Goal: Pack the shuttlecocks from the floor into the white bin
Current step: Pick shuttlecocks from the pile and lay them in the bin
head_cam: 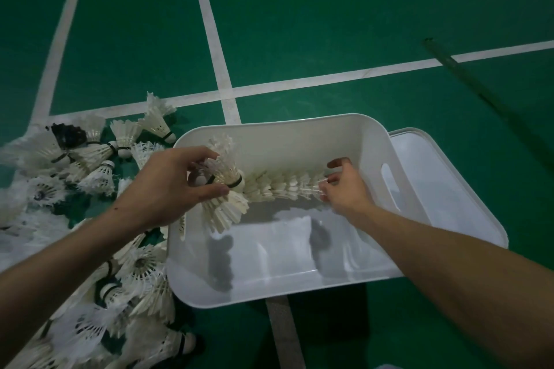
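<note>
A green court floor [329, 24] crossed by white lines [209, 27] stretched beyond both hands. A white bin [269, 290] sat open beneath them, and a white lid [449, 189] lay just past the right hand, beside the bin's right end. A pile [90, 159] of loose shuttlecocks sprawled on the floor outside the left hand and under that forearm. Between the hands, a nested row [278, 186] of shuttlecocks stretched within the bin's walls. The left hand [168, 189] gripped the row's left end with curled fingers and thumb; the right hand [344, 186] pinched its right end.
</note>
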Available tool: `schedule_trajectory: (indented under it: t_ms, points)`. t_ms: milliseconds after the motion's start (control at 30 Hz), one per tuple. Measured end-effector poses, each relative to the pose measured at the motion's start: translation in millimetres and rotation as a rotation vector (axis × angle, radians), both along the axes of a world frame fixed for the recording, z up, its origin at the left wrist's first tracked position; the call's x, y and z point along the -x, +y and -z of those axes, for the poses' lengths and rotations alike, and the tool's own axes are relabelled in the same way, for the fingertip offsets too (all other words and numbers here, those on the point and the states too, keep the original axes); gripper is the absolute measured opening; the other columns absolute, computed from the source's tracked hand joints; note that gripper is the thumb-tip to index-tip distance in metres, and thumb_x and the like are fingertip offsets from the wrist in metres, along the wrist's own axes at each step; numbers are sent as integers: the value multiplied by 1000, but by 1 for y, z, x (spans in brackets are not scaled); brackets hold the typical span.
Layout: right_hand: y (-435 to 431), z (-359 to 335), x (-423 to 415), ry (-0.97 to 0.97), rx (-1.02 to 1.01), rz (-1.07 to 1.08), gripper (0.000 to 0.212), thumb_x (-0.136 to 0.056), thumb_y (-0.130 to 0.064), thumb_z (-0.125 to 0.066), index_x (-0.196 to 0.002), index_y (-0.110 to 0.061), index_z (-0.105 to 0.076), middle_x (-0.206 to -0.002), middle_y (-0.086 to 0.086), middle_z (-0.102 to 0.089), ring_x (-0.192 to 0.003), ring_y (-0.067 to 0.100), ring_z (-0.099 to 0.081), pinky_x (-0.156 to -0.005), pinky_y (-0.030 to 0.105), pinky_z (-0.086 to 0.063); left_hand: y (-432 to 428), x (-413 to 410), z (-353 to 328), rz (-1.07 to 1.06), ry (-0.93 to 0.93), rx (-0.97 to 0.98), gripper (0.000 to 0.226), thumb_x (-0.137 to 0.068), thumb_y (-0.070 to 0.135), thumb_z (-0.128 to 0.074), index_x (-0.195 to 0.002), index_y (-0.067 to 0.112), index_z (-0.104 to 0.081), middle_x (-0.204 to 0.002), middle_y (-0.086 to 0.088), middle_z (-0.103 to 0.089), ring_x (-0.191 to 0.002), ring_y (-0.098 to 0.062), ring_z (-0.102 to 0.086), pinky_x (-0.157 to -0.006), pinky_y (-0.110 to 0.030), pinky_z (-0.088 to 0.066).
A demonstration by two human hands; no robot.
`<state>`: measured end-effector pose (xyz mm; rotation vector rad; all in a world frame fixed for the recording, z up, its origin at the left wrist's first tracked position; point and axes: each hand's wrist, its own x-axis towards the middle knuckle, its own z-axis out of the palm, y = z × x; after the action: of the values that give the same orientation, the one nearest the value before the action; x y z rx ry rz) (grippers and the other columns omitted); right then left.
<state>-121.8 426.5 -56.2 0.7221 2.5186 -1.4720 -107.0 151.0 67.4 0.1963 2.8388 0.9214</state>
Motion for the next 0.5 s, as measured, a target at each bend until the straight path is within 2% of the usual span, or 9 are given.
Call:
schedule_trajectory:
  t_ms: [67, 200, 300, 367, 433, 500]
  points:
    - [-1, 3, 1, 10, 49, -30, 39, -87, 4, -62, -109, -23, -44, -99, 15, -63, -89, 29, -65, -75, 46, -59, 0, 1, 1, -4, 0, -5, 62, -68, 33, -78, -125, 21, -58, -99, 2, -60, -76, 5, -51, -71, -23, -41]
    - [0, 3, 5, 19, 127, -80, 49, -89, 8, -56, -119, -29, -43, -101, 12, -57, -83, 22, -59, -65, 34, -57, 0, 2, 0, -18, -8, -20, 59, -68, 33, -79, -123, 21, -60, -101, 0, -63, -76, 1, -56, -74, -27, -45]
    - [2, 9, 5, -23, 88, -183, 49, -90, 8, -54, -117, -32, -47, -101, 11, -53, -81, 22, -57, -66, 40, -58, 0, 1, -1, -25, -7, -21, 59, -68, 33, -80, -122, 22, -61, -95, 3, -62, -73, 0, -56, -73, -27, -44]
    - [2, 10, 7, -40, 76, -228, 54, -89, 12, -51, -114, -36, -48, -99, 11, -52, -79, 22, -56, -67, 45, -58, 0, 1, -1, -25, -7, -20, 59, -68, 33, -79, -123, 22, -60, -92, 5, -58, -70, 1, -55, -66, -21, -42]
    - [3, 12, 12, -38, 60, -251, 60, -87, 15, -49, -110, -40, -48, -100, 12, -53, -78, 24, -56, -61, 41, -56, 0, 1, -1, -20, -7, -14, 60, -68, 33, -79, -123, 22, -60, -90, 6, -57, -70, 2, -54, -62, -14, -38]
    - [4, 13, 15, -51, 44, -269, 65, -86, 16, -46, -109, -44, -46, -100, 10, -55, -79, 23, -56, -58, 34, -53, -1, 0, -1, -12, -5, -6, 60, -68, 34, -80, -123, 21, -60, -90, 6, -58, -72, 3, -54, -62, -16, -38]
